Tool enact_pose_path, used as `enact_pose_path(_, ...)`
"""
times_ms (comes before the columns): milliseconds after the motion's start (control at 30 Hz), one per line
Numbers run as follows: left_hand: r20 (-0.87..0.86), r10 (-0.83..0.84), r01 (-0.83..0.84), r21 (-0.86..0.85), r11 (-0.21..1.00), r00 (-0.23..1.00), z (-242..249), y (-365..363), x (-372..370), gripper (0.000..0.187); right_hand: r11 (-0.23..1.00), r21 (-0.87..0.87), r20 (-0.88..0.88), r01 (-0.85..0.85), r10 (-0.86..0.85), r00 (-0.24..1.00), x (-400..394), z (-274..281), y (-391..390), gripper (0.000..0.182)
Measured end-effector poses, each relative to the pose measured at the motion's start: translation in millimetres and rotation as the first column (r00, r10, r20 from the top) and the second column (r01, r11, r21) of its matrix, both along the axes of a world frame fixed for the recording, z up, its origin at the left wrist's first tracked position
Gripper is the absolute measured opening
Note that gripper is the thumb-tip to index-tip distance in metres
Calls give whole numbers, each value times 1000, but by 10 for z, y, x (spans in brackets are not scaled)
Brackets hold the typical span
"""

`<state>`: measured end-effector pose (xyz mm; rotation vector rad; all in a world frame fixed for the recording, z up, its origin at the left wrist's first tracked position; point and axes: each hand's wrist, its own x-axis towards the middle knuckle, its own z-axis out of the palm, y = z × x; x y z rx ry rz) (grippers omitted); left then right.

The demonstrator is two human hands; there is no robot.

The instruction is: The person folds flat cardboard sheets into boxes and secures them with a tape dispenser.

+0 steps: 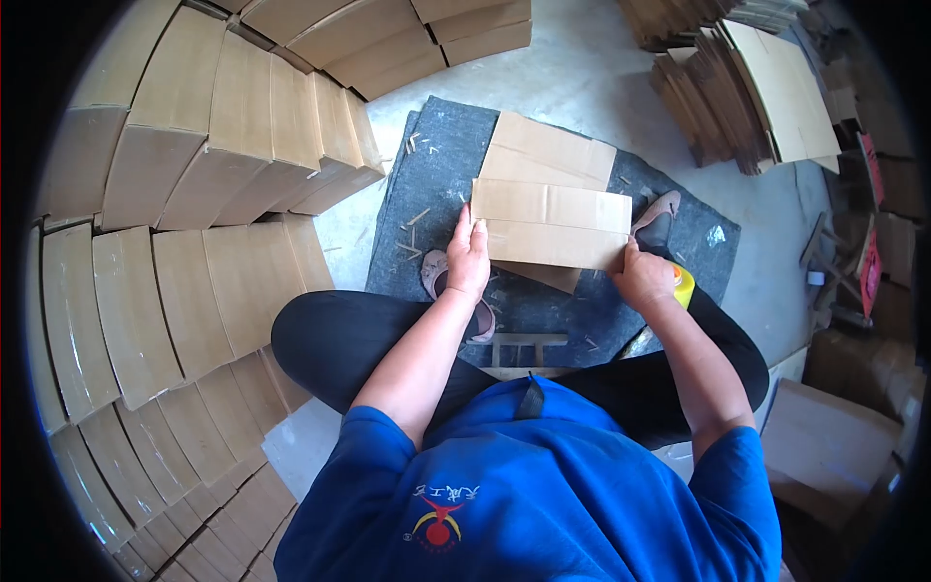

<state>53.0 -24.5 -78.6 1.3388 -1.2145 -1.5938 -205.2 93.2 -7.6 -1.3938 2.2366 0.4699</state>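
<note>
Only partly visible, a cardboard sheet (555, 150) beneath the flat carton (551, 225) grasped between 2 hands (468, 260).

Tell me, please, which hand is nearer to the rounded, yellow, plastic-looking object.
Right: the right hand is beside the yellow object, contact unclear; the left hand is farther off, at the left end of the rectangular brown cardboard piece.

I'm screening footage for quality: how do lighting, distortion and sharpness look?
Head view: black corners, stacked boxes bowed by wide-angle distortion; bright floor at top centre, dimmer right edge; left hand, right hand and held cardboard look fairly sharp.
</note>
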Motion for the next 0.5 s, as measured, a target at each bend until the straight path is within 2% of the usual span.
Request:
enact_pose_path(33,12,2,-2,-10,1000,1000,-8,-5,-9,55,1000,11,-4,9,-9,1000,7,-4,-1,69)
enact_pose_path(100,231,-39,67,-111,992,972,-94,-75,13,56,1000,8,-16,-26,26,1000,-5,13,-21,66)
enact_pose_path(133,252,-30,62,-119,991,967,-101,-90,3,57,998,15,-26,-57,57,998,-37,23,-38,65)
enact_pose_path(200,273,-25,58,-115,992,962,-153,-122,4,57,988,69,-42,-142,145,989,-133,138,-81,52)
enact_pose_path(233,302,-40,80,-120,990,952,-166,-132,23,57,978,101,-47,-182,187,981,-151,314,-103,47)
enact_pose_path(267,332,-52,98,-125,987,942,-181,-130,45,58,977,107,-90,-185,195,977,-161,509,-119,34)
enact_pose_path(333,298,-36,81,-141,987,954,-95,-116,65,60,980,108,-96,-165,175,980,-293,880,-107,30)
enact_pose_path(367,333,-45,101,-152,983,942,-92,-133,70,61,984,93,-102,-151,160,982,-349,1105,-90,32)
enact_pose_path(433,444,-53,118,-121,986,895,-11,-146,47,66,993,-22,23,-115,115,993,-364,1616,-38,38)
enact_pose_path(467,692,83,144,-264,954,717,59,-101,-11,67,997,-53,86,-62,67,994,-368,1782,-19,45)
enact_pose_path(500,846,251,209,-384,899,471,146,-38,-48,68,997,-50,68,-65,68,995,-374,1842,23,45)
